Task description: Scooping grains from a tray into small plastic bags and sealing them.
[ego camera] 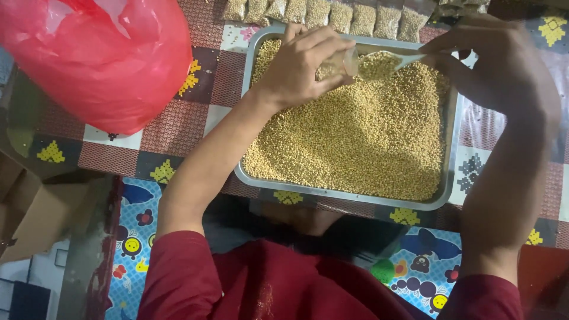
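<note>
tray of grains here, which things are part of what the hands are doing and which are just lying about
In use:
- metal tray of yellow grains
- small clear bag, held open by left hand
- spoon loaded with grains, in right hand
- row of filled packets behind the tray

Lying about:
- red plastic bag
- cardboard box
- patterned tablecloth

Grains [355, 142] in tray [451, 118], bag [101, 59] left

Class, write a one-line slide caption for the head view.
Left hand holds a small clear bag while right hand spoons yellow grains over a metal tray.
</note>
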